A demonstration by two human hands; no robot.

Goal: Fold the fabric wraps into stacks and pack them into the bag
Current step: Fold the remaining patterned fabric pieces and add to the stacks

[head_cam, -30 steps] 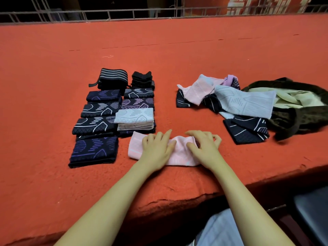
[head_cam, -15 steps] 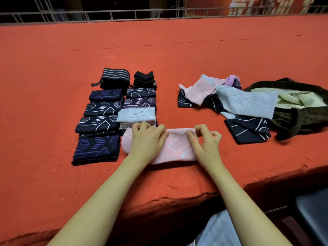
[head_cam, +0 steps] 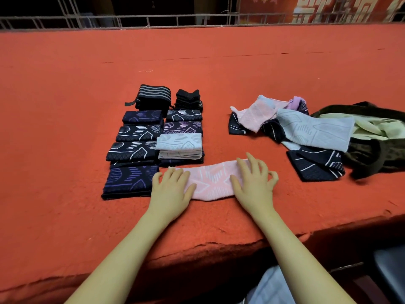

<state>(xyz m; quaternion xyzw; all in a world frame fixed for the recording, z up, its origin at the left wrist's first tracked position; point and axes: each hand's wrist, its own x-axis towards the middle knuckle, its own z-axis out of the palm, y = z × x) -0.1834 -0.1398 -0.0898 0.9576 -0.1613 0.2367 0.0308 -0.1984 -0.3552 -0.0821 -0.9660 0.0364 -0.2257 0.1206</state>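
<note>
A pink fabric wrap (head_cam: 213, 182) lies flat on the red table near me. My left hand (head_cam: 172, 189) presses its left end with fingers spread. My right hand (head_cam: 254, 183) rests on its right end, thumb and forefinger pinching the edge. To the left stand two rows of folded dark patterned wraps (head_cam: 133, 150), with a folded pale blue wrap (head_cam: 178, 142) on top of the right row. An unfolded heap of wraps (head_cam: 306, 130) in pink, pale blue and dark colours lies at the right. The dark olive bag (head_cam: 372, 148) with a pale lining lies open at the far right.
The red felt table (head_cam: 197, 62) stretches far back to a metal railing (head_cam: 153, 19). Its front edge (head_cam: 219, 249) runs just below my forearms. A dark seat corner (head_cam: 392, 275) shows at bottom right.
Both hands slid apart along the pink wrap, spreading it out flat; the left hand moved to its left end, the right to its right end.
</note>
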